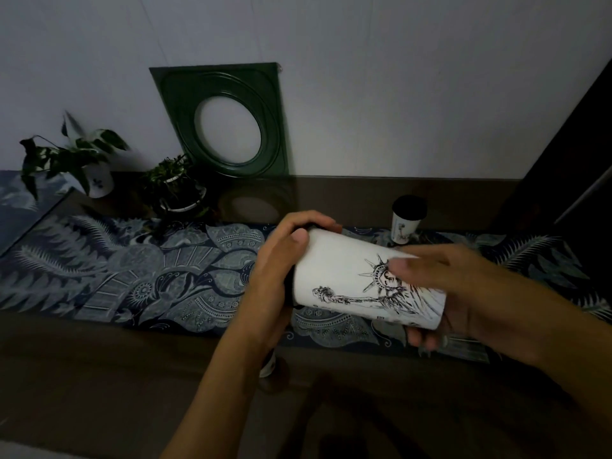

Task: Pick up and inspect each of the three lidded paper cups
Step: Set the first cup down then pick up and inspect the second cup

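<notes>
**Inspector:** State the position of the cup under examination.

**Assistant:** The white paper cup point(344, 276) is held on its side above the patterned runner point(132, 276), lid end to the left, base to the right. A Statue of Liberty drawing faces the camera.

**Inspector:** The hands?

**Assistant:** The left hand point(284, 260) has its fingers curled over the dark lid end, thumb on the cup wall. The right hand point(470, 293) cups the base end, fingers wrapped beneath it and the thumb lying across the drawing. Both grip the cup.

**Inspector:** Other cups?

**Assistant:** A second lidded cup point(408, 220) stands upright at the back of the runner, well apart from the hands. A small part of another cup point(269, 366) shows under the left wrist, on the bare worktop point(99, 376); I cannot tell its lid.

**Inspector:** Surroundings?

**Assistant:** Two potted plants point(79, 160) sit at the rear left. A green square frame point(228, 120) with a round opening leans on the wall.
</notes>
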Available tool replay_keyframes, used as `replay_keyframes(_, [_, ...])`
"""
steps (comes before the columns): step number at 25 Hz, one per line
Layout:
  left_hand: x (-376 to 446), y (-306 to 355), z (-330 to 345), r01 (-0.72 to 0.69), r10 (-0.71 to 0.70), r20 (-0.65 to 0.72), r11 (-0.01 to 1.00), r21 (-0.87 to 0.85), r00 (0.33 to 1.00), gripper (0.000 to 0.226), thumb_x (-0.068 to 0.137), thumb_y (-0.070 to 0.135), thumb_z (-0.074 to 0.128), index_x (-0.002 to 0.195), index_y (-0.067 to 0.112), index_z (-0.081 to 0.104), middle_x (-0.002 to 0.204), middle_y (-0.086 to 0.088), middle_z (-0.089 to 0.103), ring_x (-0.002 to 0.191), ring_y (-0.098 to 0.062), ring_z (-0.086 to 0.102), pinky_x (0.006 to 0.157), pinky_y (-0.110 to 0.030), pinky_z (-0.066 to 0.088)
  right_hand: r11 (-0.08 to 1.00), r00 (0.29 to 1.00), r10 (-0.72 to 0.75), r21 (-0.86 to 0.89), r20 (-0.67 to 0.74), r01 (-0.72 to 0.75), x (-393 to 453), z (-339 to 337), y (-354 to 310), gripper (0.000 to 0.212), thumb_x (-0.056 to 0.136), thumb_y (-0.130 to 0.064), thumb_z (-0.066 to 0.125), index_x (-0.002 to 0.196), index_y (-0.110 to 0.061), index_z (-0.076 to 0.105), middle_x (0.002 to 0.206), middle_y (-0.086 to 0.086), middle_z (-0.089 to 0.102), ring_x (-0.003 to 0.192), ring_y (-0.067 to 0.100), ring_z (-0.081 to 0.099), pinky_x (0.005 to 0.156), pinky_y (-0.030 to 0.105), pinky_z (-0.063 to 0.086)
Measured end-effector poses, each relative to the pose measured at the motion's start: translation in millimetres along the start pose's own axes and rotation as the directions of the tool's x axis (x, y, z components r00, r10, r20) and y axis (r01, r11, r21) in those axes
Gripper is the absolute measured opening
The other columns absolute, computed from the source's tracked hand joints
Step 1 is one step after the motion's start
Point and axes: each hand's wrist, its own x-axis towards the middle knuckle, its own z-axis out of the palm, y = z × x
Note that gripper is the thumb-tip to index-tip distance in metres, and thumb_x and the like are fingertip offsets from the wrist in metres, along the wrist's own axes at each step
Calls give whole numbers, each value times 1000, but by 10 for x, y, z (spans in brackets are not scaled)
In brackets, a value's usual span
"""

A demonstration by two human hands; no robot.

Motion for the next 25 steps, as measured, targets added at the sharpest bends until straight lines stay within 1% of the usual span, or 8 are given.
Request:
replay_keyframes(3, [5,-2,-12,53,-54,-29,998,-39,998,30,90,40,52,104,19,68,110,-11,69,94,-26,67,66,-37,55,963,986,-161,-222,-31,151,-26,3,21,52,74,-52,77,122,-37,63,104,-2,75,72,17,73,55,25,57])
replay_keyframes(5, [18,-16,-20,152,-157,-56,985,-84,986,30,90,42,54,102,19,69,108,-10,69,92,-26,67,67,-38,54,549,887,-460,-774,37,316,-44,-7,58,72,72,-65,69,137,-44,46,122,-21,60,93,5,66,65,22,58])
replay_keyframes(7, [32,-29,-32,225,-234,-65,966,-126,970,30,93,42,52,103,19,70,105,-6,72,92,-25,69,65,-37,56,158,792,-585,-933,177,325,-30,-12,119,79,72,-68,57,143,-41,37,130,-20,47,102,2,56,70,21,55])
replay_keyframes(10, [35,-47,-38,192,-203,-66,972,-136,977,35,96,43,50,112,18,69,112,-9,70,97,-26,68,66,-37,57,419,823,-567,-849,34,323,-14,11,139,74,71,-68,64,137,-44,43,116,-27,58,94,-3,59,69,17,51])
replay_keyframes(14, [18,-68,-5,47,-48,-37,999,-10,998,35,90,42,58,118,23,65,125,-14,67,98,-25,67,63,-36,57,935,957,-269,-267,-109,232,35,4,127,56,69,-49,78,121,-37,61,94,-5,76,52,14,66,43,23,52])
replay_keyframes(17, [5,-107,58,45,-49,-80,998,-47,996,31,87,41,60,111,20,66,118,-16,68,96,-24,69,62,-35,57,956,959,-240,-209,-152,207,71,13,115,57,66,-52,74,119,-34,61,90,0,77,49,18,65,41,25,52])
replay_keyframes(21, [18,-102,197,253,-316,-193,922,-292,929,23,93,41,58,96,23,72,103,-8,77,84,-25,75,64,-37,56,826,821,-504,-426,-269,368,143,58,107,65,61,-61,67,122,-42,51,110,-12,64,97,-6,65,57,12,55])
replay_keyframes(25, [44,-51,322,609,-691,103,544,-578,715,43,81,48,64,92,10,81,99,-21,76,83,-38,72,65,-42,61,706,691,-698,-341,-187,620,265,37,53,63,73,-35,77,129,-24,49,119,6,65,108,17,66,78,33,61])
